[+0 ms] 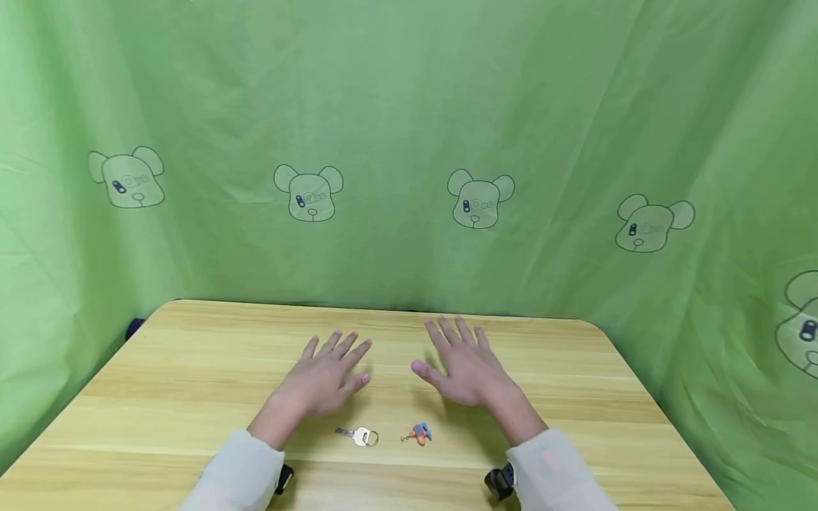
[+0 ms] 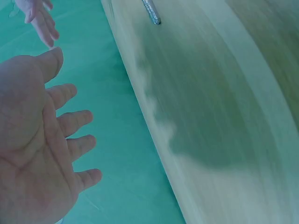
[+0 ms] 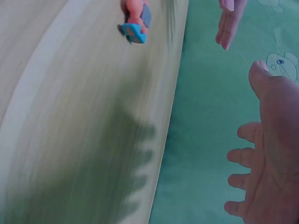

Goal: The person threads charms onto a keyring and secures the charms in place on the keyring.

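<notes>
The left hand (image 1: 322, 381) and right hand (image 1: 471, 372) were positioned above the table (image 1: 160, 383), fingers extended and spread, gripping nothing. The key (image 1: 361, 436) lay on the table near the left hand; the charm (image 1: 420, 433) lay to its right, apart from it.

A cloth-screened nook, studio-like; green fabric (image 1: 396, 92) printed with outlined cartoon animal heads (image 1: 312, 188) hangs behind the wood-grain tabletop (image 1: 192, 376) and along its left and right sides, creased; whether the room around it is a home, an office or a lab cannot be told.
</notes>
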Available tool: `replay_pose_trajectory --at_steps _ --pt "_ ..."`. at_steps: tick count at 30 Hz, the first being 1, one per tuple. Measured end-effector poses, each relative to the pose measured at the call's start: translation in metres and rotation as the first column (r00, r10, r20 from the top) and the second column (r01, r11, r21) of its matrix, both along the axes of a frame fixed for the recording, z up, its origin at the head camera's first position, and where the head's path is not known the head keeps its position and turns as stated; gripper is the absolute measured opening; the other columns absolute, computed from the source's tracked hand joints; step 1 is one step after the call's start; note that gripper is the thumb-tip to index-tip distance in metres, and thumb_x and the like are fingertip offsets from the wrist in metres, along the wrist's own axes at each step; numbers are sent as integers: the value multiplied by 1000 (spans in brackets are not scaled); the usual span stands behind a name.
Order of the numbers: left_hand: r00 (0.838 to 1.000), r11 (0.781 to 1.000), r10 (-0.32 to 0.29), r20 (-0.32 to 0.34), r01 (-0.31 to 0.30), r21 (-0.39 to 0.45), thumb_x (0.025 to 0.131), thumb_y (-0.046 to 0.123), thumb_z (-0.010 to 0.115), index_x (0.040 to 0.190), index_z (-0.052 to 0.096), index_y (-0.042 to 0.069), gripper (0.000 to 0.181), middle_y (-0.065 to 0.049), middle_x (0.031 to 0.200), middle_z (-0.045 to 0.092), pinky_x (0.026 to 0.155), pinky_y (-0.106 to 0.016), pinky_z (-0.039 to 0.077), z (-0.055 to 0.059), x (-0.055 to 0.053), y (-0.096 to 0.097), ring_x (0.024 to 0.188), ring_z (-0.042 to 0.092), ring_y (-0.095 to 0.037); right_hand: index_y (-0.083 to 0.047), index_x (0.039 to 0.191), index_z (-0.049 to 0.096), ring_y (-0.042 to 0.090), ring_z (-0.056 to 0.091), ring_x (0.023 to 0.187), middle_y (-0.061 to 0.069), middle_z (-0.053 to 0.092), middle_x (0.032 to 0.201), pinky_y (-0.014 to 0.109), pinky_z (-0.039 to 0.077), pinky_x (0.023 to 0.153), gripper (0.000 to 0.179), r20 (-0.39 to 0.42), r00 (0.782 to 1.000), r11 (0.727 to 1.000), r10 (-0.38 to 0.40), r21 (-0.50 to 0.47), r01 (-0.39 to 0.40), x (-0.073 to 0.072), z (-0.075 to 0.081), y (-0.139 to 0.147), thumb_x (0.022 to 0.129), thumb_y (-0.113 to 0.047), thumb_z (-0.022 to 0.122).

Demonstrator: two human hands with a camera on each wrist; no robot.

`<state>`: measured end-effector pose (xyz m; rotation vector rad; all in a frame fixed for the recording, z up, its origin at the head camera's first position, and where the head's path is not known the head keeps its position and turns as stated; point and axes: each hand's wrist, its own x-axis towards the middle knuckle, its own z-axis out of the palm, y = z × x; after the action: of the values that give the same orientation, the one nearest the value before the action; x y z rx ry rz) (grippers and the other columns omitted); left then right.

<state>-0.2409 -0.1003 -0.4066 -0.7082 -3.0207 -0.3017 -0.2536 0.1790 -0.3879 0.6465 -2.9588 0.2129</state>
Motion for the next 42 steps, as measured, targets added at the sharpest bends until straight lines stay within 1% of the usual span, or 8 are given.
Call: replay_pose_trajectory --at_steps 4,12,17,21,27,33,39,42 --pt "999 999 -34 12 34 -8 107 51 44 161 34 22 62 -12 165 31 122 -63 13 1 4 0 153 22 -39 -15 164 22 42 12 154 14 20 168 65 12 121 91 35 998 999 45 28 -46 2 1 1 97 -77 31" --pt "993 992 -121 12 121 -41 105 48 51 156 44 19 59 -14 157 44 118 -65 24 2 18 -1 146 37 -41 -17 163 26 45 24 151 16 29 165 62 18 121 86 97 985 985 142 87 -150 11 2 2 99 -71 43" --pt "983 979 -180 -22 177 -100 103 47 55 153 49 18 58 -14 153 50 115 -64 31 -1 25 -4 140 46 -38 -17 160 34 43 34 147 16 37 161 62 25 119 83 165 966 975 198 66 -211 19 3 3 97 -69 49" --pt "971 963 -232 -48 223 -154 102 47 57 150 51 17 57 -12 149 55 113 -61 37 -4 29 -7 136 51 -35 -13 157 41 39 43 142 15 45 156 59 32 117 79 182 945 954 271 79 -288 26 -1 3 97 -63 57" --pt "942 930 -326 -86 303 -207 102 47 58 147 55 18 54 -9 144 59 107 -56 45 -8 37 -10 130 57 -31 -14 149 52 30 53 134 8 57 146 52 41 113 69 139 923 913 358 153 -378 33 -12 1 98 -61 57" --pt "912 902 -396 -104 366 -228 101 47 59 144 58 19 51 -5 139 62 103 -51 50 -9 44 -11 125 60 -26 -14 136 63 19 59 119 1 66 129 44 51 101 53 65 876 857 479 184 -482 37 -25 0 101 -53 57" --pt "889 887 -438 -131 403 -225 100 41 64 130 65 20 37 3 124 67 95 -44 54 -17 50 -10 111 63 -17 -18 126 67 14 59 113 -4 66 121 38 52 91 37 11 835 823 551 159 -545 42 -33 0 104 -46 57" --pt "883 889 -443 -155 411 -200 98 36 67 120 68 21 27 6 116 68 89 -41 55 -22 53 -9 104 62 -14 -19 122 68 11 59 106 -6 66 114 31 50 84 31 -21 814 806 580 161 -570 44 -35 -1 102 -42 62"
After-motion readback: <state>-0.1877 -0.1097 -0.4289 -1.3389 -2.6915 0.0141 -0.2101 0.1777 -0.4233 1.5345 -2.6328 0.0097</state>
